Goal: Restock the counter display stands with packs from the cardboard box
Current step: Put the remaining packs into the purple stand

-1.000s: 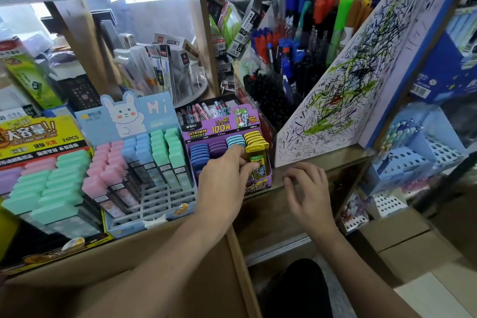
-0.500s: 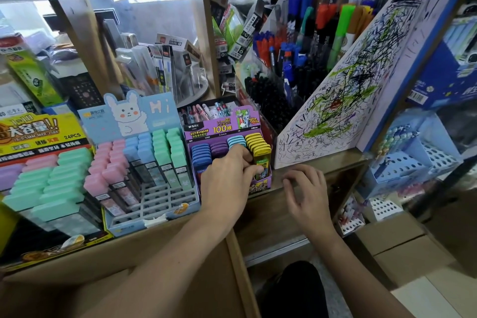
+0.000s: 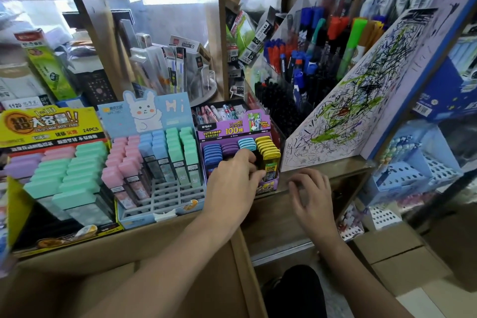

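A small purple display stand point(image 3: 233, 128) on the wooden counter holds rows of dark blue, purple, cyan and yellow lead packs point(image 3: 268, 150). My left hand point(image 3: 232, 186) reaches into the stand's front. Its fingers curl over a pack in the cyan column beside the yellow row, thumb against the front, and the hand hides most of that pack. My right hand point(image 3: 312, 196) rests on the counter edge just right of the stand, fingers loosely bent and holding nothing. The brown cardboard box point(image 3: 240, 263) stands below my left forearm, its inside out of view.
Left of the purple stand are a blue bunny stand point(image 3: 144, 113) of pastel packs and a yellow stand point(image 3: 49, 124) of green and pink ones. A scribbled pen rack point(image 3: 348, 111) rises on the right. More cartons point(image 3: 402, 253) lie on the floor at lower right.
My left hand has pressed slightly deeper into the purple stand, its fingers closing over the cyan column. My right hand has stayed on the counter edge.
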{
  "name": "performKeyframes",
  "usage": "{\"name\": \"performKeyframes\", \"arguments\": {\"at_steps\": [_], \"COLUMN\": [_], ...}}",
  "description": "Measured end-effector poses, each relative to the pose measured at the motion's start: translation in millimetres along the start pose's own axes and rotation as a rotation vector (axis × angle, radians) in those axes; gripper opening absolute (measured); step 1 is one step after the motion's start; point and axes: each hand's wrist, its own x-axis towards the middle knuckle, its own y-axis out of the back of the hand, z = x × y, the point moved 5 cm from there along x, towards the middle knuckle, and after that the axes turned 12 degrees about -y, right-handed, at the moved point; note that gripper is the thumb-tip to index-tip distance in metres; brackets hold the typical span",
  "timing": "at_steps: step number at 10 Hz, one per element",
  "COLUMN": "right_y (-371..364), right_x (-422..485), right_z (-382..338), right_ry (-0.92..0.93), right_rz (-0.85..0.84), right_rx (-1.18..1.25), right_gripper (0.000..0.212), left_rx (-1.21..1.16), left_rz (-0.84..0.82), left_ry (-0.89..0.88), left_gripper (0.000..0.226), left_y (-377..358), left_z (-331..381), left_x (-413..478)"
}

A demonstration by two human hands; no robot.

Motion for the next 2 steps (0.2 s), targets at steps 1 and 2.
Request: {"name": "performKeyframes", "arguments": {"at_steps": [1, 2], "right_y": [-2.4, 1.4], "right_x": [-1.0, 1.6], "right_z": [-2.0, -3.3], "right_ry": [-0.003, -0.009], "right_rz": [-0.02, -0.037], "right_rx": [-0.011, -0.032], "right_gripper": [0.011, 0.007], "left_rx": [-0.04, -0.066], "left_rz": [0.034, 0.089], "left_ry": [-0.018, -0.003], "left_gripper": [0.024, 0.022], "left_y": [20.1, 49.9], "left_z": [-1.7, -14.2], "left_x": [-11.3, -28.6]}}
